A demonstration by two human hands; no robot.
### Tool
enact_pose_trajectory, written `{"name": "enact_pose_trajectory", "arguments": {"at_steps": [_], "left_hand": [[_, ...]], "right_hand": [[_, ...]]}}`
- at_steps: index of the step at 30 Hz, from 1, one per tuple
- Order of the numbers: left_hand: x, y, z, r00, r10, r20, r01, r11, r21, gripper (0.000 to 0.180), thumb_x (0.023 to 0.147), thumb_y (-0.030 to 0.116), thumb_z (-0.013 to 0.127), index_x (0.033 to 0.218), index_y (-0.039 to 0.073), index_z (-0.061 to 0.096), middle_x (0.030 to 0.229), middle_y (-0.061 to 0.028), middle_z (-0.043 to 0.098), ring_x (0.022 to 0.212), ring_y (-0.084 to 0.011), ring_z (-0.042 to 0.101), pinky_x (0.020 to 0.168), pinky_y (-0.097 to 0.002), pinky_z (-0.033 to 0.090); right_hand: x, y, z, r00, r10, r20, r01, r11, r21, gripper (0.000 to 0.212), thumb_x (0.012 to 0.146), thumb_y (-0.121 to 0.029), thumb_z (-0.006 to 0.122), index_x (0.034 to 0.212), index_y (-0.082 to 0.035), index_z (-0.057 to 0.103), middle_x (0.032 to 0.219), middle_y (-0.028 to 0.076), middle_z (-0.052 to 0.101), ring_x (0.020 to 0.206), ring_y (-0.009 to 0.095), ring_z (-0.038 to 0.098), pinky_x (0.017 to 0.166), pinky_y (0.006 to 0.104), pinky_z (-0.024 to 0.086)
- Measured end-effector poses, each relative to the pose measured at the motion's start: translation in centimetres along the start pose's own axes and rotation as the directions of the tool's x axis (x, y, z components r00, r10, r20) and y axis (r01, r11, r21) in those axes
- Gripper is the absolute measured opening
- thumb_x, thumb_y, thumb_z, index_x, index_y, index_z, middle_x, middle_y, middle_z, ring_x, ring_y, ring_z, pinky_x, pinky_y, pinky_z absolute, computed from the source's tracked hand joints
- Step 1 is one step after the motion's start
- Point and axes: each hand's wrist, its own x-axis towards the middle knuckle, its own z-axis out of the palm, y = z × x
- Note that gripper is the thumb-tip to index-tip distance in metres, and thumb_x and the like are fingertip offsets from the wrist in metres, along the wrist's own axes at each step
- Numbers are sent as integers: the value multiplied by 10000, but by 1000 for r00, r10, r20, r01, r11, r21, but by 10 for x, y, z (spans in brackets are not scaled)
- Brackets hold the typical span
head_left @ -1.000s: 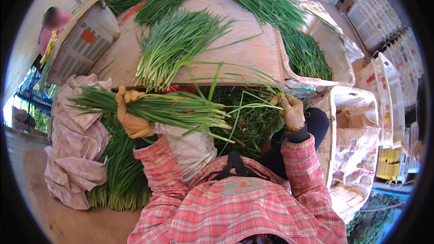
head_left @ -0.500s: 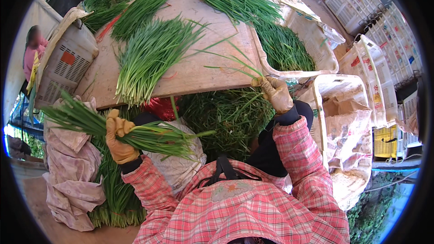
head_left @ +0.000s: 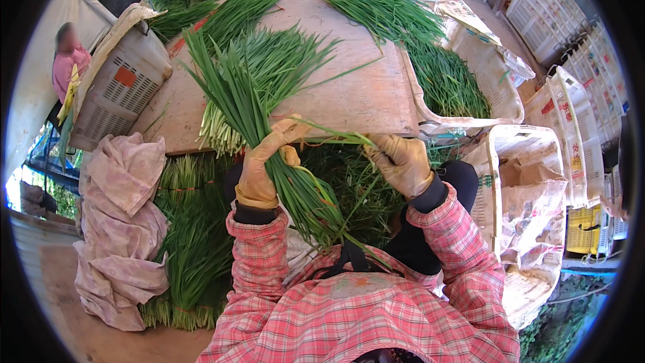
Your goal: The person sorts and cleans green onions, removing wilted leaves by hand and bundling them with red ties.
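My left hand [head_left: 261,171], in a yellowish glove, is closed round a bunch of garlic chives [head_left: 304,195]. The bunch slants across my lap, its leaf tips over the board's front edge. In my right hand [head_left: 403,165], also gloved, the fingers pinch a few loose chive stalks [head_left: 332,136] that reach across toward my left hand. Just beyond lies a loose heap of chives [head_left: 285,60] on the wooden board [head_left: 363,97], pale ends toward me. Below the board, between my knees, is a tangle of loose green leaves [head_left: 386,208].
At the right stand a white crate of chives [head_left: 463,121] and a paper-lined crate [head_left: 496,181]. Tied chive bundles [head_left: 195,249] lie on my left beside a crumpled cloth [head_left: 124,228]. A grey crate [head_left: 117,104] leans left of the board. A person in pink [head_left: 69,67] is farther left.
My left hand has moved right and turned the bunch, so its leaf tips now point away over the board. The right hand has come slightly left and lower, with the stalks now toward the bunch.
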Motion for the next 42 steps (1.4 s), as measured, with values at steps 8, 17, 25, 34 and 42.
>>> {"name": "enact_pose_trajectory", "arguments": {"at_steps": [8, 17, 25, 34, 42], "left_hand": [[0, -3, 16, 987, 47, -156, -27, 991, 133, 340, 889, 210, 573, 1146, -13, 574, 993, -134, 648, 589, -122, 525, 526, -255, 450], [-2, 17, -12, 977, 123, -177, -130, 991, -27, 256, 923, 198, 544, 1054, -19, 582, 740, 1, 577, 598, -104, 505, 570, -241, 426], [-5, 5, -3, 971, 116, -211, -99, 991, 90, 298, 905, 223, 581, 1052, -36, 590, 761, -18, 568, 619, -105, 503, 585, -230, 426], [2, -5, 22, 956, 208, -206, -154, 956, 250, 324, 905, 199, 529, 1120, -34, 595, 952, -136, 655, 615, -116, 529, 567, -233, 442], [-2, -3, -8, 987, -77, 143, 51, 982, 183, 483, 907, 326, 498, 1218, -41, 541, 1049, -156, 654, 616, -114, 491, 511, -217, 396]], "right_hand": [[9, -33, 9, 986, -44, 162, 79, 973, -219, 211, 792, -179, 663, 961, -54, 637, 719, 103, 609, 600, 284, 608, 518, 367, 466], [-29, -1, -2, 965, 248, 86, -231, 957, -175, 193, 850, -232, 584, 769, -57, 597, 686, 144, 611, 659, 336, 610, 572, 431, 470], [-27, -5, -27, 929, 206, 308, -170, 975, -140, 413, 807, -261, 680, 1140, -30, 605, 987, 203, 625, 833, 351, 628, 698, 390, 502], [-6, -31, 19, 889, 383, 252, -457, 793, 404, 190, 894, -147, 615, 966, 24, 656, 687, 54, 617, 603, 104, 541, 574, 242, 450], [15, -30, 5, 899, 333, 284, -438, 677, 592, 337, 948, -126, 526, 1256, 11, 526, 736, -14, 545, 593, 64, 484, 571, 204, 431]]}}
